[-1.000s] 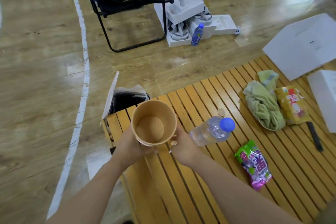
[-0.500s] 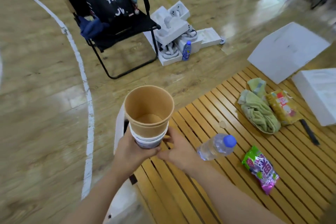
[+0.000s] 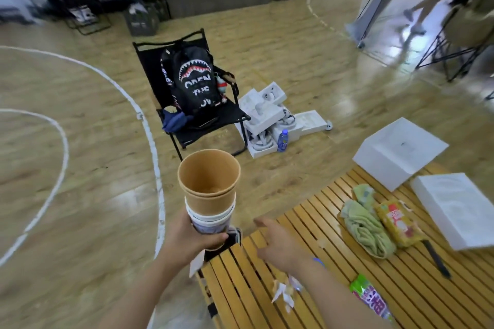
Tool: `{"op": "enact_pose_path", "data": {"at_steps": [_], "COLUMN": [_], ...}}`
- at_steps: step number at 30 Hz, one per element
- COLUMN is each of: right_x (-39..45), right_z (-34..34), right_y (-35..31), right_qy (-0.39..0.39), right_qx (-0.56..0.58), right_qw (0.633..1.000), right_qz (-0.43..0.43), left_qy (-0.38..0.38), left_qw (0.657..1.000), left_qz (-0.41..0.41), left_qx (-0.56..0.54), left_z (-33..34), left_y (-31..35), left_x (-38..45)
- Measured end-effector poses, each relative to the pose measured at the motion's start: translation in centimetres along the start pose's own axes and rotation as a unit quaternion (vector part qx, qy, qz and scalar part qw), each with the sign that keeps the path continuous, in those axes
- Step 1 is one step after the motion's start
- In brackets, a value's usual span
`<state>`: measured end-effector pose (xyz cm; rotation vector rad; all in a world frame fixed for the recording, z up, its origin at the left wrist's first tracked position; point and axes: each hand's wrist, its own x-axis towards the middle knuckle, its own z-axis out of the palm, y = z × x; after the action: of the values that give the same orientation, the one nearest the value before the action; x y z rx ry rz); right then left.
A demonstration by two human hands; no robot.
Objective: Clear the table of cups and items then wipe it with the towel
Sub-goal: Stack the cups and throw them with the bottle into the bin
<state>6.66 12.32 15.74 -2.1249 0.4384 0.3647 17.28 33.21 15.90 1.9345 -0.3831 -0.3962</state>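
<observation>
Right of the left grip [image 3: 199, 235], clasped round stacked cups [image 3: 209, 192], towel [image 3: 367, 230] and snacks [image 3: 398, 224] are left on the desk [image 3: 256, 299], the right grip [image 3: 280, 244] held slack and empty.

The stacked cups [image 3: 209, 189] are showing matt brown paper on top, with white and printed paper ones nested beneath. The tabletop [image 3: 334, 288] is showing smooth, lightly shining wooden slats. The towel [image 3: 366, 227] is looking like soft, rumpled green cloth. The snack packets [image 3: 398, 222] are gleaming as glossy plastic film. The floor [image 3: 80, 168] is reflecting light off polished wood.
</observation>
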Motion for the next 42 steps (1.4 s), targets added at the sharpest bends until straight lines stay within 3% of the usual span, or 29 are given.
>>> {"op": "enact_pose_path", "data": {"at_steps": [6, 10, 15, 18, 27, 31, 36, 42], "right_x": [1.0, 4.4, 9.0, 11.5, 16.2, 17.6, 21.8, 27.6], "right_z": [0.4, 0.4, -0.1, 0.8, -1.6, -4.6, -6.9, -7.6], "right_y": [-3.9, -6.4, -8.5, -10.3, -13.9, -15.0, -15.9, -16.3], "right_qy": [0.03, 0.058, 0.117, 0.123, 0.127, 0.14, 0.184, 0.239], "right_qx": [0.005, -0.014, -0.009, -0.034, -0.106, -0.132, -0.102, -0.045], "right_qw": [0.999, 0.998, 0.988, 0.98, 0.973, 0.966, 0.958, 0.932], "right_qz": [-0.013, 0.0, 0.098, 0.154, 0.158, 0.175, 0.195, 0.267], "left_qy": [-0.035, -0.033, -0.03, -0.067, -0.199, -0.213, -0.226, -0.298], "left_qw": [0.999, 0.999, 0.997, 0.992, 0.963, 0.955, 0.953, 0.93], "left_qz": [-0.007, 0.024, 0.028, 0.024, 0.031, 0.054, 0.076, 0.128], "left_qx": [-0.019, 0.016, 0.069, 0.105, 0.177, 0.199, 0.188, 0.173], "left_z": [-1.5, -6.1, -14.3, -16.9, -16.2, -16.0, -16.3, -15.2], "left_y": [3.2, 3.5, 1.6, 0.9, 0.9, 1.9, 3.9, 4.7], "left_x": [2.3, 7.1, 13.6, 16.3, 24.1, 27.4, 33.4, 42.2]}}
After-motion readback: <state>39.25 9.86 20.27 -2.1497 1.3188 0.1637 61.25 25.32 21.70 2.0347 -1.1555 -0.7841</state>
